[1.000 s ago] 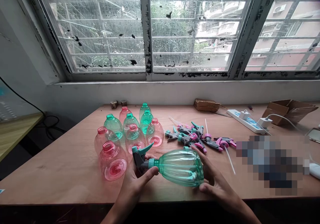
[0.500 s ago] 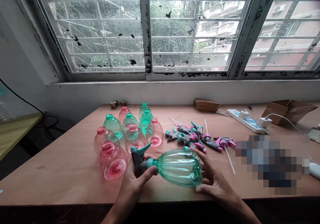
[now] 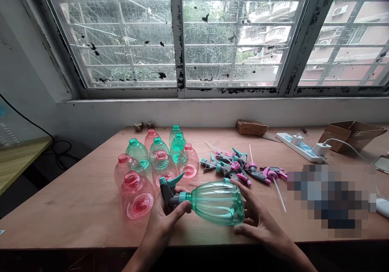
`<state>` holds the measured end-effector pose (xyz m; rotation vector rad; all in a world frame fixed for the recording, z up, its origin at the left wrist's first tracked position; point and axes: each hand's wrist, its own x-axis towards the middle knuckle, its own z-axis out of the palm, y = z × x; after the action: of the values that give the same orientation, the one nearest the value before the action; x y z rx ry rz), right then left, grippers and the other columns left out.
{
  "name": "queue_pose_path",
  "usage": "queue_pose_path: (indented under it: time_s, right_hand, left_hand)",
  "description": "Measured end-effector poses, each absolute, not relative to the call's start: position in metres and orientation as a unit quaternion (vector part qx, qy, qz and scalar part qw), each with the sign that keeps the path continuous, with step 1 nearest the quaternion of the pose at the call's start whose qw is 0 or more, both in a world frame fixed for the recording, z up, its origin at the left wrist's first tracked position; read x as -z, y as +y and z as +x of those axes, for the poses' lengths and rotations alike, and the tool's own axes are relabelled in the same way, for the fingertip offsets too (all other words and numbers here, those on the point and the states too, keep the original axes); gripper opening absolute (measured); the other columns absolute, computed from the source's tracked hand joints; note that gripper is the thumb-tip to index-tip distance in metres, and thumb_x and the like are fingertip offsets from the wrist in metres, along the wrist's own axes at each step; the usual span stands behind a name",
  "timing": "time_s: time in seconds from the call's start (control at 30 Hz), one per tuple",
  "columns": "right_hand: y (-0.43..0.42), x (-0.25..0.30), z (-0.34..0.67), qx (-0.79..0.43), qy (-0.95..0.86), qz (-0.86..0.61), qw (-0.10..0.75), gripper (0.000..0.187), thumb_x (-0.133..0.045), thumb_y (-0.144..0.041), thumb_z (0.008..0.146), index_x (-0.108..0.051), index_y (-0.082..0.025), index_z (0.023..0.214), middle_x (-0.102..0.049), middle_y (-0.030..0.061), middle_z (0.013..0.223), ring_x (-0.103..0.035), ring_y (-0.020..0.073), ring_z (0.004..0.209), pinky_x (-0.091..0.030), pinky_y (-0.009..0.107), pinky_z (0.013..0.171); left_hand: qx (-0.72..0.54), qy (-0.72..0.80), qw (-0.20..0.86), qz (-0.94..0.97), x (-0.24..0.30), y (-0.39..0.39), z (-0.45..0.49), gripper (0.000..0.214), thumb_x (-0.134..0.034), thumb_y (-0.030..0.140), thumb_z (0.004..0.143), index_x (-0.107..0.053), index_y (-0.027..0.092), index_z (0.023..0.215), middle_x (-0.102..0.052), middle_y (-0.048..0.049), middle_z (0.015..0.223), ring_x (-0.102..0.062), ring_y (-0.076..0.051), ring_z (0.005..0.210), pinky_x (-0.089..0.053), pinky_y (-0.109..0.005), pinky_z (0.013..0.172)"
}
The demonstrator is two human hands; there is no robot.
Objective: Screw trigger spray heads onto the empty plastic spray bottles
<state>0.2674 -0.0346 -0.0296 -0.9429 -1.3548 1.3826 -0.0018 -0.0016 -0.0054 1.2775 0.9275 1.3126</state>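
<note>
A clear green spray bottle (image 3: 217, 202) lies sideways in the air above the table's front edge, its base toward the right. Its black and teal spray head (image 3: 170, 195) is on the neck and points left. My left hand (image 3: 170, 219) is closed round the head and neck, the thumb along the collar. My right hand (image 3: 253, 213) grips the base end, thumb below and fingers behind. Left of the bottle stand several open green and pink bottles (image 3: 139, 197). Behind it lies a pile of loose spray heads (image 3: 235, 166), grey with teal or pink parts, some with white tubes.
On the wooden table (image 3: 75, 199), a power strip (image 3: 299, 146) with plugs and cables lies at the back right. Near it are an open cardboard box (image 3: 349, 136) and a brown packet (image 3: 251, 128). A blurred patch covers something at the right. The window is behind.
The bottle's base end has shifted slightly left and turned a little, with my right hand moving along it. My left hand keeps its hold, and the other things have not moved.
</note>
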Motion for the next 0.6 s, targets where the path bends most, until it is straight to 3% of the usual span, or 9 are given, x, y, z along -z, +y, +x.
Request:
queue_pose_path:
  time_s: [0.07, 0.17, 0.37, 0.6]
  right_hand:
    - [-0.0344, 0.028, 0.2672, -0.565, -0.554, -0.389, 0.472, 0.096, -0.086, -0.042, 0.077, -0.031, -0.04, 0.155, -0.067, 0.0022, 0.103, -0.06, 0.0183, 0.074, -0.055, 0.042, 0.084]
    - [-0.0355, 0.027, 0.2671, -0.558, -0.56, -0.393, 0.469, 0.1, -0.085, -0.043, 0.077, -0.027, -0.039, 0.158, -0.066, 0.0062, 0.114, -0.064, 0.0212, 0.08, -0.056, 0.044, 0.085]
    - [-0.039, 0.0316, 0.268, -0.547, -0.581, -0.381, 0.468, 0.101, -0.081, -0.04, 0.082, -0.015, -0.047, 0.159, -0.059, 0.0088, 0.135, -0.065, 0.0196, 0.082, -0.057, 0.04, 0.078]
    - [-0.034, 0.035, 0.2682, -0.559, -0.565, -0.374, 0.477, 0.088, -0.082, -0.036, 0.083, -0.031, -0.043, 0.154, -0.063, 0.0061, 0.121, -0.061, 0.017, 0.074, -0.056, 0.036, 0.069]
  left_hand:
    - [-0.55, 0.382, 0.517, 0.532, 0.0064, -0.0019, -0.0018, 0.033, -0.08, 0.033, 0.083, -0.059, 0.021, 0.105, -0.068, 0.0019, 0.081, -0.066, -0.017, 0.075, -0.053, -0.029, 0.075]
    - [-0.549, 0.376, 0.518, 0.538, 0.0077, -0.0016, -0.0022, 0.032, -0.079, 0.032, 0.084, -0.059, 0.021, 0.106, -0.068, 0.0009, 0.087, -0.065, -0.017, 0.076, -0.053, -0.028, 0.076]
    - [-0.541, 0.379, 0.521, 0.541, 0.0055, -0.0004, -0.0036, 0.03, -0.078, 0.033, 0.085, -0.059, 0.021, 0.106, -0.068, 0.0018, 0.09, -0.065, -0.016, 0.077, -0.052, -0.027, 0.078]
    - [-0.553, 0.386, 0.52, 0.524, -0.0013, -0.0023, 0.0002, 0.032, -0.081, 0.033, 0.081, -0.061, 0.02, 0.103, -0.068, 0.0012, 0.087, -0.065, -0.018, 0.074, -0.053, -0.03, 0.075]
